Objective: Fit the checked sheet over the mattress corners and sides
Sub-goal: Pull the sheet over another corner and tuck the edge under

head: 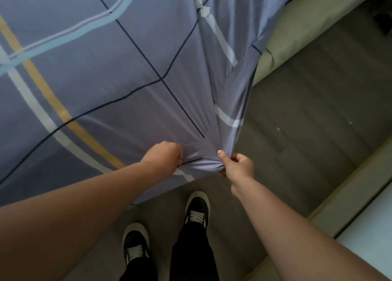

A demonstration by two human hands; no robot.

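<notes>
The checked sheet, grey-blue with white, light blue, mustard and dark lines, lies stretched over the bed and fills the upper left. Its near corner is gathered into a bunch between my hands, with taut folds fanning away from it. My left hand grips the bunch from the left, fingers curled into the cloth. My right hand pinches the same corner from the right, thumb on top. The beige mattress side shows bare at the upper right, where the sheet edge hangs loose over it.
I stand on a grey wood floor at the bed's corner, my two dark shoes close to the bed edge. A pale skirting and a light surface run along the right side. A dark object lies at the far upper right.
</notes>
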